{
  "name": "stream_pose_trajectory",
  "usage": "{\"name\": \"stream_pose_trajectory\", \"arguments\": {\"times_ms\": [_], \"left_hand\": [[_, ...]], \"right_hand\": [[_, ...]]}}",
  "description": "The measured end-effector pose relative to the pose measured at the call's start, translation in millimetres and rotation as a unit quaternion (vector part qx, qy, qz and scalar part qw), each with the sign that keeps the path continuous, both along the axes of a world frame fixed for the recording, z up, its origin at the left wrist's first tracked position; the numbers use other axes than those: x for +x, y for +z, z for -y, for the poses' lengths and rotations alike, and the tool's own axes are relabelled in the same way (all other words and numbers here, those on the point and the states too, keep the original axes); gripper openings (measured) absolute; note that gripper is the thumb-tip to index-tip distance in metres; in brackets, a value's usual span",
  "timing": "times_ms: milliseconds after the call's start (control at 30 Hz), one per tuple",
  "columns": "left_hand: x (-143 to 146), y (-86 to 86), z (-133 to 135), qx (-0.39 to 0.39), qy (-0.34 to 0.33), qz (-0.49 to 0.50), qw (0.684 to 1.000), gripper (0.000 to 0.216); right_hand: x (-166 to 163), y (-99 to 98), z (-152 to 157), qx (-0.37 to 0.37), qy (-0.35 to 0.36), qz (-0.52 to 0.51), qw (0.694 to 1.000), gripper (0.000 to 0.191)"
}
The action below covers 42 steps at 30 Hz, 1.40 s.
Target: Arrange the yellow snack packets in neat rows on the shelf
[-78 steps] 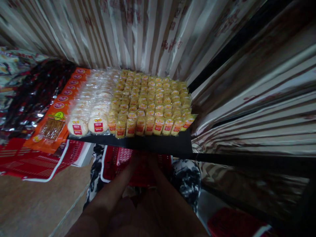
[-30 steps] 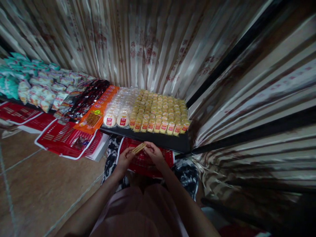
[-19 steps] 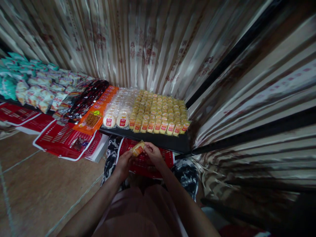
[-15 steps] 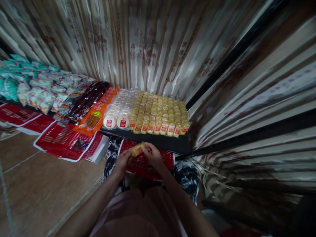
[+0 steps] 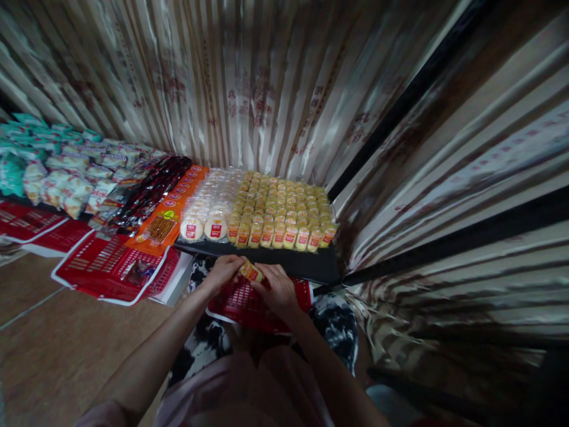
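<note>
Between my two hands is a small yellow-wrapped snack packet [image 5: 251, 271] with a red and orange label. My left hand [image 5: 226, 271] is closed on its left end, and my right hand [image 5: 278, 289] grips its right end. Both hold it above a red plastic basket [image 5: 242, 299] at my knees. Just beyond, rows of matching yellow snack packets [image 5: 280, 216] stand on a black shelf [image 5: 306, 264]. Left of them lie clear-wrapped round white crackers [image 5: 216, 224].
Leftward along the shelf are an orange snack bag [image 5: 162, 222], dark packets [image 5: 155, 187], white packets [image 5: 71, 184] and green packets [image 5: 12, 169]. Another red basket [image 5: 100, 261] sits below at left. A patterned curtain [image 5: 267, 89] hangs behind, with black bars [image 5: 400, 107] at right.
The packet has turned, its right end now lower, and both hands have shifted with it. My right hand's fingers reach further over it. The view has moved slightly.
</note>
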<state>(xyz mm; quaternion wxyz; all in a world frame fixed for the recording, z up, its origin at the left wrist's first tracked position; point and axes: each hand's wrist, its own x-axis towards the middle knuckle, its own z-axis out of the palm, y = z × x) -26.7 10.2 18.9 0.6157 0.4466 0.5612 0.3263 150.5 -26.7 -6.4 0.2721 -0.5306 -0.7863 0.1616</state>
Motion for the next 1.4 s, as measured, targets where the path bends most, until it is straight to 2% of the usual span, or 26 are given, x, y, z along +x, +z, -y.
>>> {"name": "stream_pose_trajectory", "arguments": {"times_ms": [133,267,467,600,800,933,1033,1200,1400], "left_hand": [[9.3,1.4,-6.9,0.049,-0.031,-0.051,0.997,0.043],[11.8,-3.6,-8.6,0.098,-0.029,-0.087,0.991,0.043],[17.2,-16.0,-5.3,0.169,-0.013,-0.112,0.979,0.029],[33.1,-24.1,-8.5,0.194,-0.004,-0.134,0.972,0.019],[87.4,-22.4,-17.6,0.215,-0.033,-0.131,0.967,0.012],[134.4,-12.6,-28.3,0.255,-0.076,-0.149,0.952,0.014],[167.5,-2.8,-37.8,0.29,-0.118,-0.171,0.934,0.014],[207.6,9.0,-49.2,0.328,-0.158,-0.199,0.91,0.019],[231.5,7.2,-58.6,0.336,-0.165,-0.256,0.891,0.019]], "right_hand": [[-1.3,-1.8,2.4,-0.01,-0.033,0.027,0.999,0.039],[-10.8,-4.6,1.9,-0.012,-0.079,0.005,0.997,0.034],[-25.6,-2.5,-0.3,-0.011,-0.159,-0.024,0.987,0.019],[-17.6,-6.1,1.7,0.016,-0.197,-0.007,0.98,0.021],[23.7,-13.5,3.2,0.054,-0.265,-0.038,0.962,0.039],[52.5,-11.1,0.6,0.099,-0.347,-0.077,0.93,0.039],[69.8,-12.8,-3.4,0.126,-0.376,-0.116,0.911,0.043],[93.9,-26.1,-12.6,0.157,-0.374,-0.138,0.904,0.044],[108.6,-39.5,-21.7,0.171,-0.353,-0.099,0.915,0.05]]}}
